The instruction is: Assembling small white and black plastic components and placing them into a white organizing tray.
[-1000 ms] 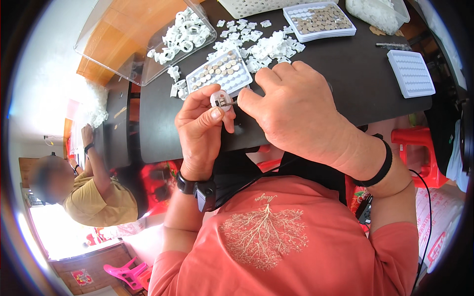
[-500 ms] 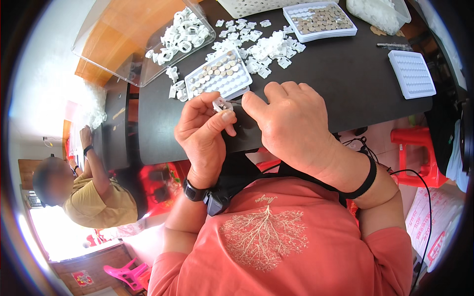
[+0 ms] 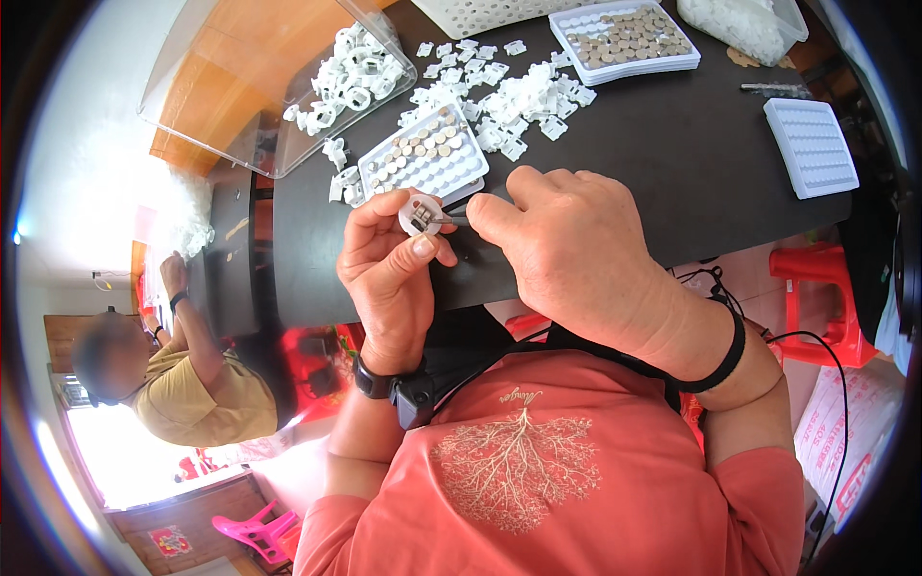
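Between the thumb and fingers of my left hand (image 3: 389,278) is a small round white plastic housing (image 3: 414,204), its open face turned up with small metal parts inside. My right hand (image 3: 586,240) is closed around slim metal tweezers (image 3: 457,221), whose tips reach the edge of the housing; its curled fingers are mostly hidden. Just beyond my left hand lies a white dimpled tray (image 3: 463,165) partly filled with round silvery button cells. Several white ring-shaped parts (image 3: 338,180) sit at its left, and a loose heap of flat white plastic pieces (image 3: 519,101) lies behind it.
A clear bin (image 3: 279,158) with white ring parts stands far left on the dark table (image 3: 672,144). Stacked trays of cells (image 3: 645,69) and a tub of white pieces (image 3: 744,29) are at the back. Another dimpled tray (image 3: 812,149) lies right. A co-worker (image 3: 206,394) sits left.
My left hand has turned the housing so its open face shows. The tweezers in my right hand have come to the housing's edge.
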The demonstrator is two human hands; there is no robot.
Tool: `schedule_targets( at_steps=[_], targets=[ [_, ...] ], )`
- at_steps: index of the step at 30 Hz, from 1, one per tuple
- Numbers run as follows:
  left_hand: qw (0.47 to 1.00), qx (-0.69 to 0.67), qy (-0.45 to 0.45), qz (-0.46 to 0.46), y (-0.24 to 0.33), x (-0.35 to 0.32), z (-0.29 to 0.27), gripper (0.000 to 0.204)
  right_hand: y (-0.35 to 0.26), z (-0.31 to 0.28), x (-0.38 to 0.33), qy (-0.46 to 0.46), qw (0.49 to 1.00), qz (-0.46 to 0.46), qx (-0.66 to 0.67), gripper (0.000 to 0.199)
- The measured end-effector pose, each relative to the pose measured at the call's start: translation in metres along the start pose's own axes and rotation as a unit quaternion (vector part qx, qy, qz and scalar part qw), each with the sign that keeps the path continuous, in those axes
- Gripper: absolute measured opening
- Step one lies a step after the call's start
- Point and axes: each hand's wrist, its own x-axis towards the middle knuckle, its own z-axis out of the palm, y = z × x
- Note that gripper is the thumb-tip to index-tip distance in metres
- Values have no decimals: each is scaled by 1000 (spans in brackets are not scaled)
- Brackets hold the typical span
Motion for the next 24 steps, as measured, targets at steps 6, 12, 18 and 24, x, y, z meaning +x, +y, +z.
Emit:
schedule_targets(
  at_steps=[6, 12, 18, 24],
  targets=[
    [999, 42, 4, 15, 0, -1, 3, 42, 1, -6, 3, -36, 999, -3, 10, 7],
    [994, 102, 5, 34, 1, -6, 7, 38, 7, -11, 12, -105, 991, 32, 76, 6],
    [994, 101, 28, 22, 1, -4, 9, 36, 3, 4, -2, -62, 992, 69, 89, 7],
    [993, 98, 54, 19, 1, -3, 9, 36, -6, 15, -4, -20, 996, 71, 56, 9]
  ],
)
